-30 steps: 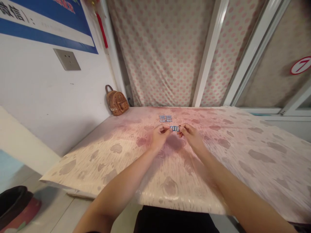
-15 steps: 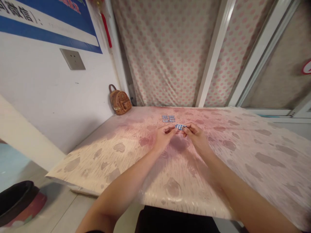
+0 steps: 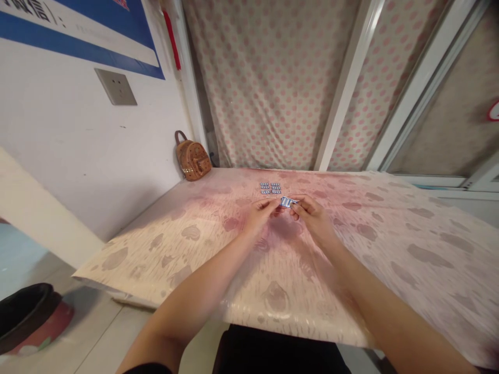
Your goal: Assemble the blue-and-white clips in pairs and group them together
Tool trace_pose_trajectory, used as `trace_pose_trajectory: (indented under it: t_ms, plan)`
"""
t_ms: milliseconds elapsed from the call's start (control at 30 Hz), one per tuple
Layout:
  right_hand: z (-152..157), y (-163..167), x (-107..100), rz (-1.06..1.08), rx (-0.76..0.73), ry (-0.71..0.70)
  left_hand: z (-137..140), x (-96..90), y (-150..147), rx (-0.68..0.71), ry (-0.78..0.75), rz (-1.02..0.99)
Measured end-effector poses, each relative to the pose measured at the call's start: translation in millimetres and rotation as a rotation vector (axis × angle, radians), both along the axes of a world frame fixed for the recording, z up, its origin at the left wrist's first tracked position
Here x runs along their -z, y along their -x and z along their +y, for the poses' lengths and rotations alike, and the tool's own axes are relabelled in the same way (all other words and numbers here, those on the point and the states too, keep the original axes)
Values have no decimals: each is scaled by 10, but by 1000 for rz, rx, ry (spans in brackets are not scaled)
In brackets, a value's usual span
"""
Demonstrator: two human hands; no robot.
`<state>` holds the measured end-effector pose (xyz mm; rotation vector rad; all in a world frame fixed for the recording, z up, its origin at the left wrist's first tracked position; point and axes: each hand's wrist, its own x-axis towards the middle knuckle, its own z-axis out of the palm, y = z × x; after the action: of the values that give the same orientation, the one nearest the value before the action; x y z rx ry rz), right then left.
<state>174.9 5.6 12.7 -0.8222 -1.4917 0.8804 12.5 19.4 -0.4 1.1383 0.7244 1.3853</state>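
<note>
A small flat blue-and-white striped piece [image 3: 287, 201] is held up over the table between my two hands; its exact kind is too small to make out. My right hand [image 3: 310, 210] pinches its right end between thumb and fingers. My left hand [image 3: 263, 210] has its fingers closed at the left end, the thumb against the edge. Just beyond the hands, several similar blue-and-white pieces [image 3: 270, 188] lie flat on the table in two short columns.
A patterned plastic cloth covers the table [image 3: 191, 280]. At its far left corner a small brown backpack [image 3: 194, 160] leans by the wall. A polka-dot curtain [image 3: 268, 88] hangs behind the table. On the floor at lower left stands a dark-rimmed pot [image 3: 35, 319].
The striped piece has tilted, showing more of its striped face, and the left fingers have shifted slightly at its left end. The camera view has moved a little.
</note>
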Motion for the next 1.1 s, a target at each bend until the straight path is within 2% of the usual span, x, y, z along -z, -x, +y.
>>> trace_pose_trajectory:
  t_ms: [167, 467, 833, 1100]
  plan:
    - [-15, 0, -10, 1, -13, 17, 39, 42, 11, 31, 1, -35]
    - [1, 9, 34, 53, -61, 36, 40, -19, 44, 34, -58, 5]
    - [-3, -25, 64, 229, -144, 130, -7, -67, 37, 56, -67, -75]
    - [-16, -19, 42, 169, -133, 105, -30, -110, 16, 28, -7, -49]
